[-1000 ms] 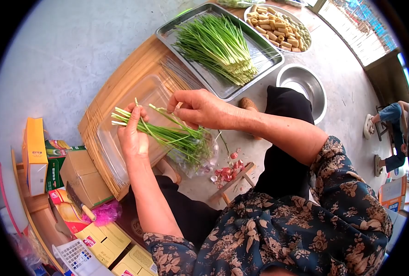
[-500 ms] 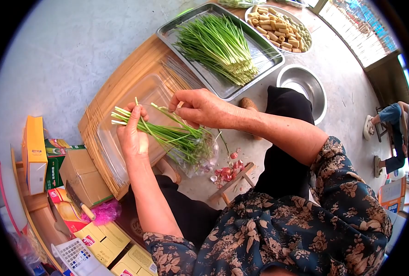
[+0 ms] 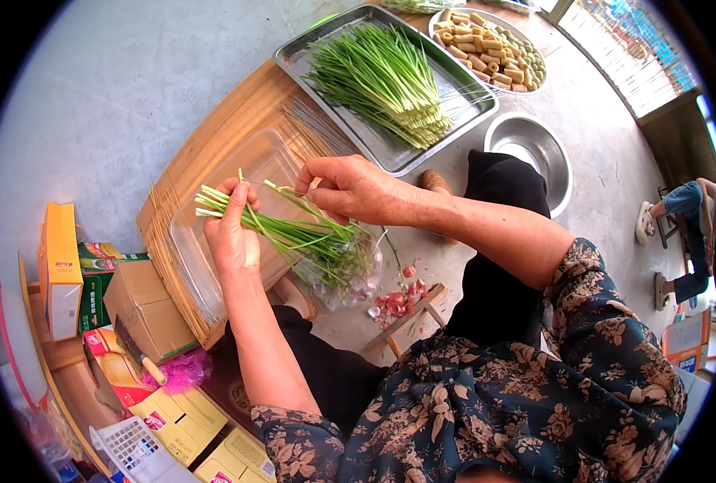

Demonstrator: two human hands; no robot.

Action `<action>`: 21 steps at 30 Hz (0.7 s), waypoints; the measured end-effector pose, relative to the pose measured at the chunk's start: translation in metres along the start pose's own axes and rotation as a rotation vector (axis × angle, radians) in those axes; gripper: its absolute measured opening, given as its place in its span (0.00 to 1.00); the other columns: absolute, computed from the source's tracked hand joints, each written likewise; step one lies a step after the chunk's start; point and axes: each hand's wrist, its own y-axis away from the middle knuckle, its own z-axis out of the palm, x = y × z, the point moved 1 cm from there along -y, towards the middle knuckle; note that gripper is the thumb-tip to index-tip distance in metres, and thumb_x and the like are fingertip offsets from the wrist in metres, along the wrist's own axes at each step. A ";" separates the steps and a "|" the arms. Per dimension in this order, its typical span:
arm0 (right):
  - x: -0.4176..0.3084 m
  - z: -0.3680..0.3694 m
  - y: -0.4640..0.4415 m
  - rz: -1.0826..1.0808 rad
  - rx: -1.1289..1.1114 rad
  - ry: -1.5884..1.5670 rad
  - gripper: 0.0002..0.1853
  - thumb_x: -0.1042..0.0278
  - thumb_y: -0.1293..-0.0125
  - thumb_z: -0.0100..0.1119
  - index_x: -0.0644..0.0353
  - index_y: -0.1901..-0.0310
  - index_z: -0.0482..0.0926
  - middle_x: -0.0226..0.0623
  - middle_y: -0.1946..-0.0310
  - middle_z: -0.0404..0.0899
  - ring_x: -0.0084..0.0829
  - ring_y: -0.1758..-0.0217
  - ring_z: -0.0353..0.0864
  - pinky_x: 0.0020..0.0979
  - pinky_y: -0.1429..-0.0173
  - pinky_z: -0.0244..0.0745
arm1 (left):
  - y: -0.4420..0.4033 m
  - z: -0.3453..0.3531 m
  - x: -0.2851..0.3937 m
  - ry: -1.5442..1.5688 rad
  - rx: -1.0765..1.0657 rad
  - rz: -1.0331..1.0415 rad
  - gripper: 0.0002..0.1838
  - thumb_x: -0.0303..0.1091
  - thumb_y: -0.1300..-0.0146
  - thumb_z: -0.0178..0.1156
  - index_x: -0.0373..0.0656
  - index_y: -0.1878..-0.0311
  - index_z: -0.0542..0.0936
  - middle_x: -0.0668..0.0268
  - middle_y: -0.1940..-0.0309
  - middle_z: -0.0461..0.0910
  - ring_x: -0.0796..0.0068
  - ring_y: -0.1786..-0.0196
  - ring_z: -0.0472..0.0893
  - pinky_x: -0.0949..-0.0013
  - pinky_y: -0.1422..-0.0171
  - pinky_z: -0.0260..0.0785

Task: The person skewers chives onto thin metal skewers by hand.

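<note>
My left hand is closed around a loose bunch of green chives, the pale cut ends pointing left past the thumb. One stalk sticks up between thumb and fingers. Close by on the right, my right hand pinches a thin skewer, mostly hidden by the fingers, with a few chive stalks running just below it. The leafy tips hang over a clear plastic bag. Under the left hand lies a transparent plastic tray on the wooden table.
A metal tray holds a large pile of chives. Thin skewers lie on the wooden table. Nearby are a steel basin, a bowl of brown rolls, cardboard boxes, a knife and a seated person.
</note>
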 end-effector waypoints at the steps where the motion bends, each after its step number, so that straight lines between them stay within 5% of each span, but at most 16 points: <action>1: 0.001 0.000 0.000 -0.015 0.017 -0.002 0.07 0.72 0.37 0.51 0.65 0.60 0.75 0.35 0.84 0.76 0.23 0.82 0.76 0.29 0.75 0.70 | 0.001 0.001 0.000 -0.005 0.003 0.003 0.10 0.26 0.41 0.66 0.38 0.56 0.78 0.65 0.67 0.78 0.75 0.65 0.75 0.71 0.60 0.68; 21: -0.005 -0.001 0.002 0.019 0.010 0.025 0.09 0.72 0.36 0.49 0.65 0.57 0.75 0.30 0.85 0.74 0.19 0.81 0.71 0.26 0.75 0.67 | 0.006 0.015 -0.006 -0.224 0.084 0.322 0.08 0.22 0.42 0.65 0.40 0.61 0.77 0.66 0.67 0.79 0.78 0.67 0.77 0.74 0.60 0.67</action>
